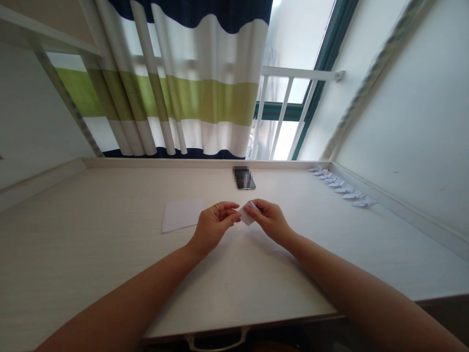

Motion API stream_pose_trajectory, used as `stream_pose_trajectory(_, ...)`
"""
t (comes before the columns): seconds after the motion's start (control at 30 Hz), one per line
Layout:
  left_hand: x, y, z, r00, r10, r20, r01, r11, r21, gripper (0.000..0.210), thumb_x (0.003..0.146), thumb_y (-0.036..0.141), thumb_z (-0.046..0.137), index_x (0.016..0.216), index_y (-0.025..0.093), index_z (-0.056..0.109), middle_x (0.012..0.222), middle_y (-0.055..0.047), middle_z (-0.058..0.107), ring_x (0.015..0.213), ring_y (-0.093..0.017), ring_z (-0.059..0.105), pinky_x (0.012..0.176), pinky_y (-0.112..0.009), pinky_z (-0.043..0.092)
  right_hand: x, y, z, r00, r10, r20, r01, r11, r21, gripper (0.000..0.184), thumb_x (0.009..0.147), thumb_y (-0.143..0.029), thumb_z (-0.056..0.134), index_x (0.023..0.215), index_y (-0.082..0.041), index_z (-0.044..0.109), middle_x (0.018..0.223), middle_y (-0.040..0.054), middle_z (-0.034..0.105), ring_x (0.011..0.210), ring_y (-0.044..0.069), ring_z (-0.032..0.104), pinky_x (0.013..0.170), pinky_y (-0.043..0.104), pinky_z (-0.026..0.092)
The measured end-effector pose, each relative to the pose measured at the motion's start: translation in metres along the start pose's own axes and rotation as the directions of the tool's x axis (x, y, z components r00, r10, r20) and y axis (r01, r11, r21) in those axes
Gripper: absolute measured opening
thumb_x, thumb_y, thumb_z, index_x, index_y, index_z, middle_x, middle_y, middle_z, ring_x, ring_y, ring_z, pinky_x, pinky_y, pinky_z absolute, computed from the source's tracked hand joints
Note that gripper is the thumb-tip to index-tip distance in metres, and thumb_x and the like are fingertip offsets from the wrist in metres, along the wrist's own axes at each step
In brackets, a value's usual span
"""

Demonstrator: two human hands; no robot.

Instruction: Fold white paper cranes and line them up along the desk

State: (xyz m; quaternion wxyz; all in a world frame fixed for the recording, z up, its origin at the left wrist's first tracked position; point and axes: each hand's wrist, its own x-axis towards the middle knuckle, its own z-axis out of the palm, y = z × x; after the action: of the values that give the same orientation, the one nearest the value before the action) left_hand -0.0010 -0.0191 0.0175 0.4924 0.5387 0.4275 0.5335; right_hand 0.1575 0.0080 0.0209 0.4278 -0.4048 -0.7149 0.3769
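Observation:
A small folded piece of white paper (246, 218) is held up over the desk between both hands, its visible part roughly diamond-shaped. My right hand (271, 220) grips its right side, with the thumb lying across the front. At the paper's left corner, the thumb and fingers of my left hand (214, 222) close in a pinch; a ring is on one finger. Left of that hand lies flat white paper (180, 215), partly covered by the hand. Several folded white paper figures (344, 189), which look like cranes, stand in a row at the right.
A dark phone (245, 180), partly pixelated, rests near the back of the white desk (110, 234). Low raised edges border the desk at the back and sides. Behind it hang a striped curtain (212, 98) and a white window railing (282, 98). A drawer handle (218, 346) shows below the front edge.

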Motion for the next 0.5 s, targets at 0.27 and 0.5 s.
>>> stream_pose_trajectory(0.27,-0.001,0.0,-0.001,0.996,0.08,0.025,-0.081,0.996,0.048,0.029,0.066,0.023,0.063,0.094,0.014,0.058,0.066,0.0,0.065,0.067,-0.013,0.062,0.068,-0.026,0.048,-0.001,0.001,0.001,0.999,0.013,0.052,-0.022,0.984,0.175,0.02,0.074,-0.035,0.056,0.077,-0.016,0.058,0.067,0.0004,0.055,0.061,0.011,0.049,0.055,0.023,0.039)
stream_pose_trajectory(0.5,-0.005,0.005,-0.006,0.962,0.272,0.013,-0.253,0.871,0.42,0.025,0.072,0.025,0.057,0.096,0.019,0.057,0.07,0.0,0.068,0.064,-0.013,0.061,0.065,-0.024,0.047,0.001,-0.011,-0.016,0.92,-0.386,0.072,0.391,0.918,-0.069,0.014,0.074,-0.02,0.056,0.088,-0.02,0.055,0.091,0.0056,0.054,0.088,0.017,0.052,0.078,0.034,0.044)
